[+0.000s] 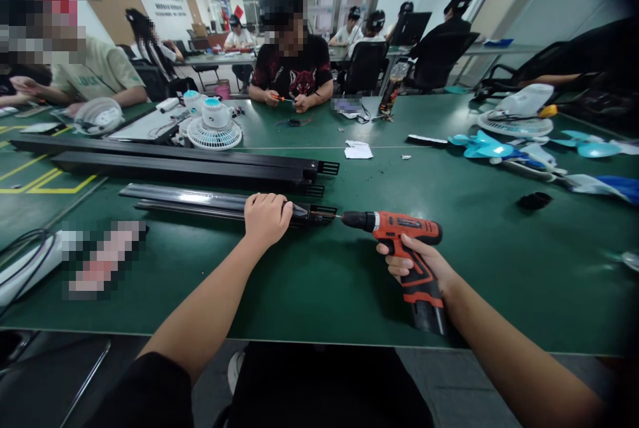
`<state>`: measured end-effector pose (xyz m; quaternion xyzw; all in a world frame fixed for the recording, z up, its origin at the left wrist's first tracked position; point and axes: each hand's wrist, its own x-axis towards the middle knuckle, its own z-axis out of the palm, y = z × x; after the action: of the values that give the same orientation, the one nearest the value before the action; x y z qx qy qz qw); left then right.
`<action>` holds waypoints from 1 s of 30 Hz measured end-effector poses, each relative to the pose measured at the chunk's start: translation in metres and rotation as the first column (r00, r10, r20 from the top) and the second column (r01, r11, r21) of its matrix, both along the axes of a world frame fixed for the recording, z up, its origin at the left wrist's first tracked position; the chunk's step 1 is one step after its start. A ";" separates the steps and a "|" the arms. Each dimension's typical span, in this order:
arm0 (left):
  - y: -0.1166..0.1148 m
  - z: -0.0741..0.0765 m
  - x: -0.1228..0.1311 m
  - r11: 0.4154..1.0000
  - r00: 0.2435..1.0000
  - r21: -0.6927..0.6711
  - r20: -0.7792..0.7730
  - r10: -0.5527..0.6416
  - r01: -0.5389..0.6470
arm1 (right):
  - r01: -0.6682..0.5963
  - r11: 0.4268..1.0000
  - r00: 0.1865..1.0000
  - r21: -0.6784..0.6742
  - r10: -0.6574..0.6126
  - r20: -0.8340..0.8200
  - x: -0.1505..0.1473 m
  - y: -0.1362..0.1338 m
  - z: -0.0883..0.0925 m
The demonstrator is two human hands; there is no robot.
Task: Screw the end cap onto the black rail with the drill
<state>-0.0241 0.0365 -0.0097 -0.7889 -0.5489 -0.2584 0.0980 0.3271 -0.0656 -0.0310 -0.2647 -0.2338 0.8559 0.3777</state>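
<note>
In my right hand [419,258] is a red and black cordless drill [407,225], gripped by its handle, with its chuck pointing left. Its thin bit meets or nearly meets the slotted end of a long black metal profile [200,207] lying on the table; exact contact I cannot tell. My left hand [267,218] is closed over the right part of this profile, fingers wrapped round its top. Just behind lie more long black profiles [190,168], their slotted ends also facing right.
Disassembled white fans [214,132] stand behind the profiles on the green table [309,295]. Blue fan blades [484,145] and a black cap [534,200] lie on the right. At left are a cable [30,241] and a blurred flat object [107,258]. A co-worker [292,62] sits opposite.
</note>
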 end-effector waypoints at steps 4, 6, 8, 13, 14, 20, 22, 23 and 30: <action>0.000 -0.001 0.000 1.000 1.000 0.008 -0.002 0.006 -0.006 | 0.020 1.000 1.000 0.022 -0.020 0.023 -0.001 -0.001 0.001; 0.000 0.000 0.001 1.000 1.000 0.007 -0.004 0.009 -0.009 | 0.033 0.999 0.999 0.042 -0.034 0.029 -0.001 -0.002 0.002; -0.001 0.001 0.001 1.000 1.000 0.002 -0.006 0.009 -0.009 | 0.033 0.998 0.999 0.053 -0.035 0.029 -0.003 -0.002 0.003; -0.002 0.005 0.003 1.000 1.000 -0.020 0.010 0.006 -0.006 | 0.070 0.996 0.997 0.049 -0.071 0.032 -0.005 -0.004 0.005; -0.002 0.005 0.003 1.000 1.000 -0.028 0.017 0.004 -0.004 | 0.075 0.996 0.997 0.046 -0.076 0.031 -0.005 -0.004 0.005; -0.002 0.004 0.001 0.999 1.000 -0.033 0.012 0.010 -0.009 | 0.023 1.000 1.000 0.015 -0.023 0.008 -0.002 -0.001 0.001; -0.001 0.003 0.000 1.000 1.000 -0.026 0.005 0.007 -0.007 | 0.021 1.000 1.000 0.012 -0.021 0.006 -0.002 -0.001 0.001; -0.001 0.003 0.000 1.000 1.000 -0.025 0.005 0.005 -0.005 | 0.028 1.000 1.000 0.012 -0.028 0.007 -0.002 -0.001 0.002; -0.001 0.003 0.001 1.000 1.000 -0.012 0.008 0.009 -0.009 | 0.054 0.998 0.998 0.010 -0.054 0.009 -0.003 -0.002 0.005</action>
<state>-0.0228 0.0357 -0.0070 -0.7860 -0.5543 -0.2579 0.0920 0.3244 -0.0679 -0.0265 -0.2731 -0.2325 0.8430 0.4009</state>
